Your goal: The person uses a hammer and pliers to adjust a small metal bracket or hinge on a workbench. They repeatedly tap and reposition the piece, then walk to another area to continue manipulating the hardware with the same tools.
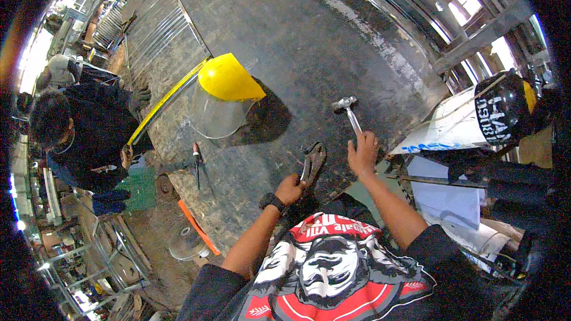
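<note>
My right hand (pixel 363 153) is closed round the handle of a steel hammer (pixel 345 104), whose head is raised or resting over the dark metal tabletop (pixel 315 71); I cannot tell which. Lower and to the left, my left hand (pixel 291 189), with a dark watch on the wrist, grips a pliers-like metal tool (pixel 313 160) with a curved dark end. Beyond it lies a yellow face shield (pixel 229 77) with a clear visor (pixel 217 113), casting a dark shadow. A thin tool with a dark shaft (pixel 197 166) rests near the left edge.
At the left, a co-worker (pixel 89 125) in dark clothes holds a yellow tape measure (pixel 166 98) stretched toward a metal grille (pixel 160 32) on the table. To the right stand a white and black cylinder (pixel 470 122) and long metal bars (pixel 404 0). An orange strip (pixel 198 226) borders the near-left edge.
</note>
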Demonstrator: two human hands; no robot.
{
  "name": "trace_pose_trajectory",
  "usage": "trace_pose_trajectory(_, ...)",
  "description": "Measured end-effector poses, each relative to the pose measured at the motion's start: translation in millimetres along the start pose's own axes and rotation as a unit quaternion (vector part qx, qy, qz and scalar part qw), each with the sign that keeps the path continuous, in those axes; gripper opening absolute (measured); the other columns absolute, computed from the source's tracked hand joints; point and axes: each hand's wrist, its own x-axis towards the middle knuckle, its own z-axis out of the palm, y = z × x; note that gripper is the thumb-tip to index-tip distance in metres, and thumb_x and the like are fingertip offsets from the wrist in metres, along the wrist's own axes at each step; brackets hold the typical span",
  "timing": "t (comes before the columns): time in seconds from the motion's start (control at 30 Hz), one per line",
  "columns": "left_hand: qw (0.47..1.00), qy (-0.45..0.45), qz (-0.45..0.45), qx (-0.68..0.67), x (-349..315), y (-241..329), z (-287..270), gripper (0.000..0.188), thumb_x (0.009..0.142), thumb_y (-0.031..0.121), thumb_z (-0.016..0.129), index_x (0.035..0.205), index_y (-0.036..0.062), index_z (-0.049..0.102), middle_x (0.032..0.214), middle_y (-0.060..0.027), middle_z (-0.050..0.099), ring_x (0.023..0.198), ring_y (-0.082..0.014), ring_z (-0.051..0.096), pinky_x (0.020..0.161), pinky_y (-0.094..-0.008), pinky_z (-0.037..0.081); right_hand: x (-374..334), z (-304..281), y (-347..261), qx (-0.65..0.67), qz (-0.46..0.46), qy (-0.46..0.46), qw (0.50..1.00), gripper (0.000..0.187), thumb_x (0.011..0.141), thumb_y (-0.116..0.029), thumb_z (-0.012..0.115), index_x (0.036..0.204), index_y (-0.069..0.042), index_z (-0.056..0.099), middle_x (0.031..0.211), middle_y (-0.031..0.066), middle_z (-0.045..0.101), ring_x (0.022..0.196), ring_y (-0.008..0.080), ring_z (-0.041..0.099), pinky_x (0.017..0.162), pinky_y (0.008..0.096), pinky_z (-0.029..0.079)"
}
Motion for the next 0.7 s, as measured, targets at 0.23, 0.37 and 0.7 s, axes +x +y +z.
trace_pose_trajectory(0.23, 0.986, -0.035, 0.096, -0.131, 0.6, -2.0, 17.0, 0.027, 0.095, 0.023, 0.066, 0.103, -0.0029, 0.062, 0.09, -0.0089, 0.068, 0.081, -0.0167, 0.06, 0.071, -0.0356, 0.049, -76.3, -0.6, -38.1, 0.382, 0.29, -0.596, 0.644, 0.054, 0.085, -0.041, 0.078, 0.125, -0.009, 0.06, 0.101, 0.0084, 0.068, 0.089, 0.0186, 0.068, 0.071, 0.0324, 0.06)
trace_pose_trajectory(0.37, 0.969, -0.064, 0.008, -0.238, -2.7, 1.2, 20.5, 0.034, 0.092, 0.026, 0.07, 0.108, -0.002, 0.062, 0.094, -0.007, 0.068, 0.086, -0.0165, 0.061, 0.077, -0.0328, 0.05, -89.8, 3.6, -36.8, 0.448, 0.328, -0.565, 0.61, 0.05, 0.084, -0.026, 0.08, 0.126, -0.009, 0.059, 0.104, 0.0074, 0.065, 0.091, 0.0167, 0.064, 0.074, 0.0339, 0.059)
trace_pose_trajectory(0.7, 0.979, 0.042, 0.112, -0.163, -11.2, 20.2, 24.6, 0.035, 0.081, 0.021, 0.081, 0.104, -0.0009, 0.066, 0.091, -0.0099, 0.071, 0.082, -0.0175, 0.065, 0.075, -0.0331, 0.052, -115.6, 8.3, -32.1, 0.361, 0.175, -0.402, 0.823, 0.041, 0.081, -0.022, 0.075, 0.113, -0.003, 0.059, 0.089, 0.0056, 0.064, 0.071, 0.0121, 0.059, 0.061, 0.0294, 0.05)
